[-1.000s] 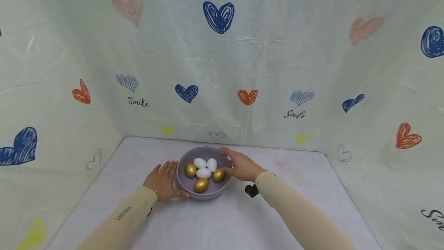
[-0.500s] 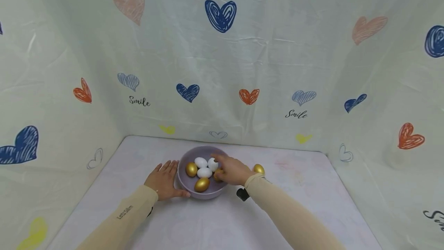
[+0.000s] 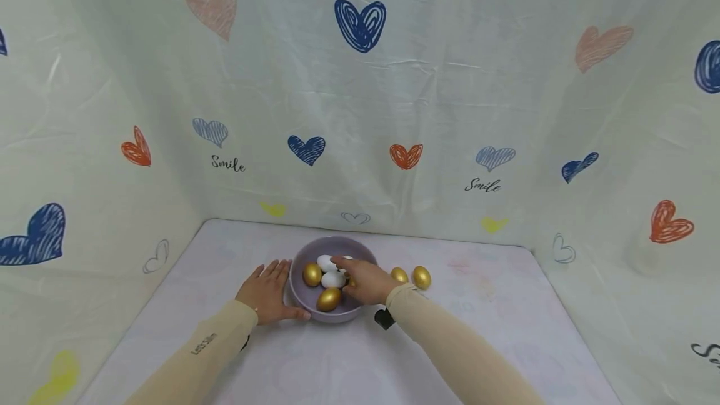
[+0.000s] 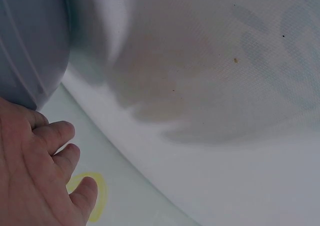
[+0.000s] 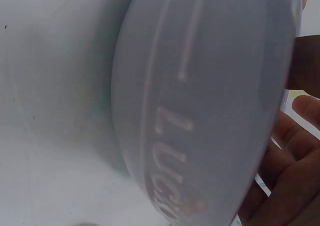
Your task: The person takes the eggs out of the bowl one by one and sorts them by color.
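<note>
The purple bowl [image 3: 337, 243] stands upright on the table [image 3: 315, 367]. I think the egg work is somewhere in the middle, because some eggs are outside the bowl and some are inside it.

Two golden eggs [image 3: 422, 277] lie on the table to the right of the bowl, close to each other. They are all the way out of it, and I see no white ones out there with them.

Inside the bowl there are six eggs that I can see. Three white eggs [image 3: 334, 280] sit close together, and one of them is partly hidden. Two more golden eggs [image 3: 329, 299] are easy to see, one on the bowl's left side and one near its front. A last golden egg [image 3: 352, 282] peeks out on the bowl's right side. So the bowl has gold and white mixed up.

The right hand [image 3: 368, 280] reaches over the bowl's right side and covers most of that last egg. I cannot tell if it is gripping it. The left hand [image 3: 267, 295] holds nothing. It rests against the bowl's left side, fingers straight and thumb spread wide.
</note>
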Demonstrator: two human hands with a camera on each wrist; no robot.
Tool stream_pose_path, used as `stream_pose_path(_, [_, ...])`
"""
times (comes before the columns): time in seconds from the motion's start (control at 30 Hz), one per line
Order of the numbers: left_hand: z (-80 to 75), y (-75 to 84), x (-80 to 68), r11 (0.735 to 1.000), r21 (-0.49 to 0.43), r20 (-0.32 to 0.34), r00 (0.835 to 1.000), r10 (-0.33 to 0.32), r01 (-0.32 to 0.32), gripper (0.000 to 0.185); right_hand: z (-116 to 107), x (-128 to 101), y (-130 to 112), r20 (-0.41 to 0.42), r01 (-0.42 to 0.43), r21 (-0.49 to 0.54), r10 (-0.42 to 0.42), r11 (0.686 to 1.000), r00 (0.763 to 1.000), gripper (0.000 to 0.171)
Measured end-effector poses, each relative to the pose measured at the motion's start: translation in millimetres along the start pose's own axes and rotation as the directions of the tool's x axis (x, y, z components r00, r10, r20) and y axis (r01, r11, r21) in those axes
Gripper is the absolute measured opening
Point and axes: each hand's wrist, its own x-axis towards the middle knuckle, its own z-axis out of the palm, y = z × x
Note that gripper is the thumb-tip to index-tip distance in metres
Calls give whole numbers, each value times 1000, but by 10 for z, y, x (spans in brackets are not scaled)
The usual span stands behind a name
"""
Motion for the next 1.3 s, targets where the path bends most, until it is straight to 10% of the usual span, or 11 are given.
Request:
stream_pose_path(0.43, [0,6,3,1000,3,-14,1000,2,-2,129,69,53,-27,-6,90,89,-90,992,996,64])
stream_pose_path(1.3, [38,-21,3,1000,-5,-18,1000,10,-10,129,267,156,-149,80,56,-94,-49,994,996,43])
